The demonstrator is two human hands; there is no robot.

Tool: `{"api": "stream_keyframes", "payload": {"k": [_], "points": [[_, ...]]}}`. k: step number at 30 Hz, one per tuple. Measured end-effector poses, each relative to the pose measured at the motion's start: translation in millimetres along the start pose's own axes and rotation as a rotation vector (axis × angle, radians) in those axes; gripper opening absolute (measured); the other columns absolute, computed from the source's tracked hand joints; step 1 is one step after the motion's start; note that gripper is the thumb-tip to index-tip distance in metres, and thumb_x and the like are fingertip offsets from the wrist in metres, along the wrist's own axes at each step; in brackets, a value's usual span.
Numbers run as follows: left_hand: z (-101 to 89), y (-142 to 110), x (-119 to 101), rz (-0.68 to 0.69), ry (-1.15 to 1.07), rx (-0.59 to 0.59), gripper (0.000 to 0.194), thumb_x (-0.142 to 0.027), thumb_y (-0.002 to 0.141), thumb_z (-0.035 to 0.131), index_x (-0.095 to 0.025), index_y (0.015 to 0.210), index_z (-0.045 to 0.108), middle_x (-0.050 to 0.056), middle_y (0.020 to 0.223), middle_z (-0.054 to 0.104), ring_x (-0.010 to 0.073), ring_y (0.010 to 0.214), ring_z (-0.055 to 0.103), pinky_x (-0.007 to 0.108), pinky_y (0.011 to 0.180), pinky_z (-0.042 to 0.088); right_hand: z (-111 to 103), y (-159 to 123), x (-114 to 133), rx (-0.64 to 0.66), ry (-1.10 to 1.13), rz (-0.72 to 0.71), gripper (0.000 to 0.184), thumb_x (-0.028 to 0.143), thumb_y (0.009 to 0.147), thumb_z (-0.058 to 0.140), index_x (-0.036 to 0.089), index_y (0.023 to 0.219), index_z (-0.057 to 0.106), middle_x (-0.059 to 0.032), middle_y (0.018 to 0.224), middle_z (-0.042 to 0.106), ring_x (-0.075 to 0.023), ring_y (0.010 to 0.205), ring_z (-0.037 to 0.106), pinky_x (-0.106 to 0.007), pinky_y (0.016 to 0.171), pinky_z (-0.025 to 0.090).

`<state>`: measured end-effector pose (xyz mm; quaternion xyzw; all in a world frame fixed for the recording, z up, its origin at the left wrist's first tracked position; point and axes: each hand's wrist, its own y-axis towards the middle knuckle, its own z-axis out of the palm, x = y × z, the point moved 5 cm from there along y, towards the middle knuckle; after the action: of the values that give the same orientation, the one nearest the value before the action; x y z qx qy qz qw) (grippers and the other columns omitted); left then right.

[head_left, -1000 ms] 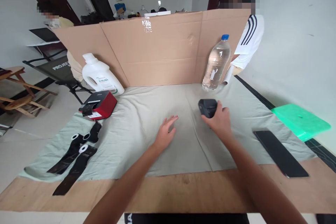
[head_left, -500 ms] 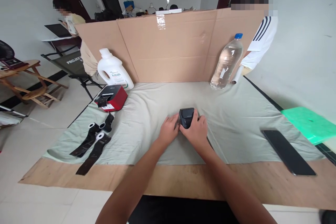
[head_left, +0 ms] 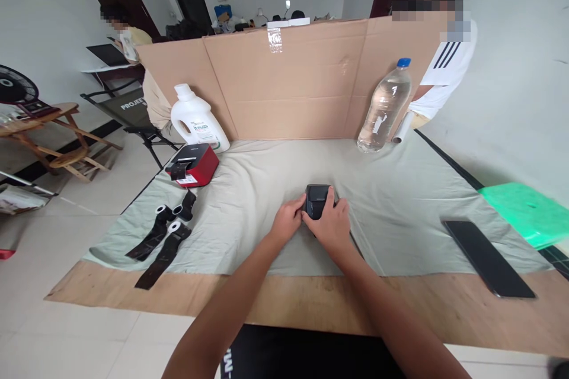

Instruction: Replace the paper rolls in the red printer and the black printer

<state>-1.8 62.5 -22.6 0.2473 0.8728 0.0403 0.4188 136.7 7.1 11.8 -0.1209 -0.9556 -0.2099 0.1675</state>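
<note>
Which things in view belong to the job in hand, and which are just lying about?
In use, it seems:
Small black device, gripped by the right hand, with the left hand at its left side
Pale cloth underneath

Seemingly just lying about:
Red and black box
Three black rolls
White jug
Water bottle
Flat black panel
Green plastic item

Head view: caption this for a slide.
Right hand holding a small black device, left hand at its side, over a pale cloth.

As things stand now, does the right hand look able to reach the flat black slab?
Probably yes: nothing stands between the right hand and the flat black slab, though this hand would first have to release the small black device.
</note>
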Motion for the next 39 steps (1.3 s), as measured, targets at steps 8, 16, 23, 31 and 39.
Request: {"api": "stream_keyframes", "payload": {"k": [8,16,23,31,39], "points": [[1.7,1.3,-1.5,-0.010,0.047,0.012,0.067,0.002,0.083,0.045,-0.022,0.143,0.062,0.005,0.143,0.064,0.0233,0.128,0.065,0.043,0.115,0.049,-1.2,1.2,-1.0,0.014,0.037,-0.015,0.104,0.058,0.079,0.073,0.007,0.157,0.028,-0.0198,0.113,0.050,-0.0364,0.102,0.052,-0.045,0.082,0.049],[2.1,1.5,-3.4,-0.049,0.101,0.035,0.067,0.003,0.084,0.046,-0.025,0.143,0.061,0.004,0.144,0.062,0.0243,0.136,0.058,0.048,0.121,0.041,-1.5,2.5,-2.2,0.025,0.040,-0.015,0.105,0.060,0.079,0.073,0.009,0.158,0.027,-0.0205,0.115,0.051,-0.0370,0.102,0.054,-0.045,0.081,0.049],[2.8,1.1,-4.3,-0.060,0.133,0.045,0.068,0.003,0.084,0.045,-0.024,0.145,0.059,0.006,0.146,0.061,0.0254,0.138,0.057,0.050,0.121,0.039,-2.4,2.3,-2.2,0.035,0.031,-0.017,0.107,0.060,0.078,0.074,0.008,0.158,0.027,-0.0205,0.115,0.052,-0.0362,0.102,0.054,-0.044,0.081,0.049],[4.6,0.8,2.6,-0.062,0.121,0.057,0.069,0.004,0.084,0.045,-0.026,0.145,0.059,0.006,0.148,0.059,0.0251,0.142,0.052,0.055,0.125,0.032,2.6,3.9,-5.2,0.029,0.059,-0.032,0.108,0.060,0.077,0.073,0.009,0.158,0.024,-0.0217,0.118,0.052,-0.0373,0.105,0.053,-0.048,0.086,0.048],[6.4,1.2,4.4,-0.062,0.174,0.102,0.073,0.006,0.084,0.043,-0.029,0.147,0.056,0.005,0.149,0.058,0.0257,0.146,0.047,0.063,0.128,0.019,3.6,4.4,-5.4,-0.008,0.110,-0.019,0.113,0.054,0.074,0.076,0.005,0.158,0.018,-0.0212,0.117,0.053,-0.0365,0.105,0.053,-0.046,0.086,0.049]]}}
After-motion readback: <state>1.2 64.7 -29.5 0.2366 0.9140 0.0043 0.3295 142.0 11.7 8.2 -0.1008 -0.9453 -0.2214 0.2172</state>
